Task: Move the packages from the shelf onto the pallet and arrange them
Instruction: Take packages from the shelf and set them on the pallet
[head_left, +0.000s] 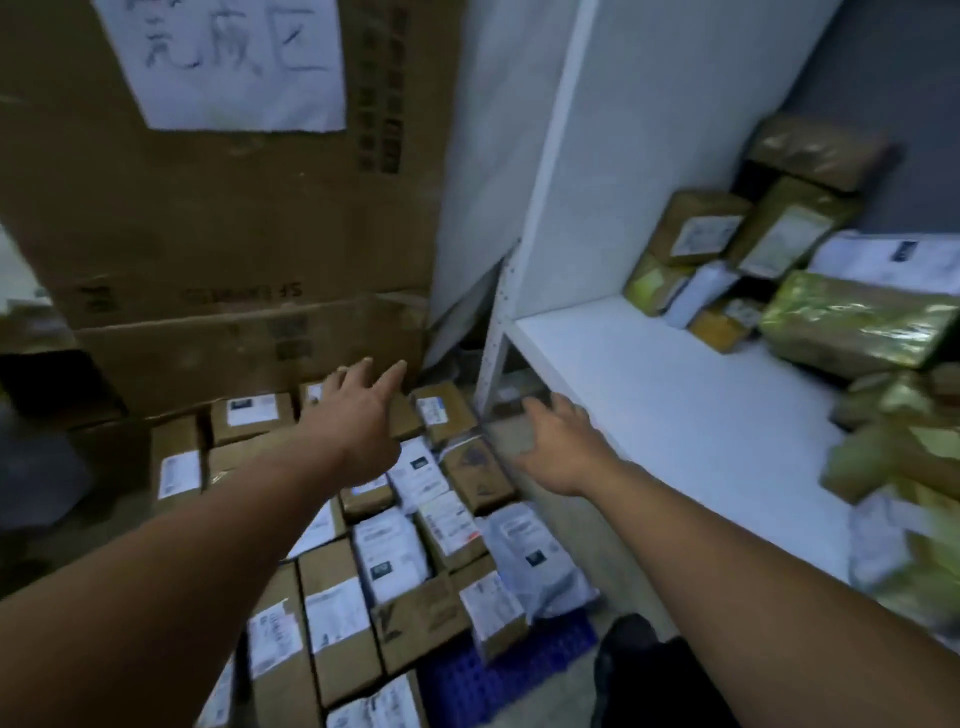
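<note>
Your left hand (358, 415) and right hand (556, 447) are spread and empty. The parcels (852, 322) at right of frame: likely light, film-wrapped, slippery; grip opposite edges.

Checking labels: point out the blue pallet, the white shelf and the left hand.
blue pallet (467, 686), head view, bare grid at its near edge.
white shelf (675, 410), head view, bare top of the board.
left hand (358, 421), head view, back of the hand.

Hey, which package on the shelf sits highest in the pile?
The brown tape-wrapped package at the far back; it lies above the two leaning labelled boxes, with nothing on top.
</note>
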